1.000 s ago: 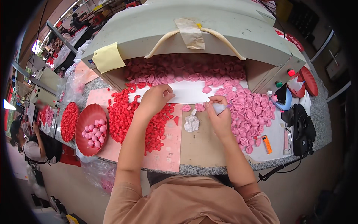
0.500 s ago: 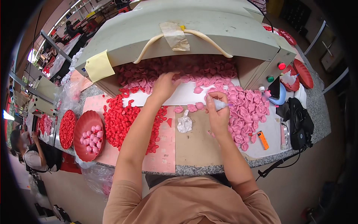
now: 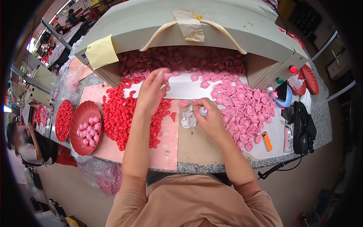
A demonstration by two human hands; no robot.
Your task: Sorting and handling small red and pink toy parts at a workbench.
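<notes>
Head view: left hand [image 3: 152,90] fingers pinch a pink piece [image 3: 166,76], probably light, pliable, best held by its sides, while right hand [image 3: 209,118] fingers curl round a pale bottle [image 3: 203,111].

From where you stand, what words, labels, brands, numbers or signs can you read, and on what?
No text can be read clearly.
Orange item: dark marks, too small to read.
Pink sheet: faint marks, too small to read.
Black bag: small pale mark, too small to read.
Yellow paper: no writing I can make out.
</notes>
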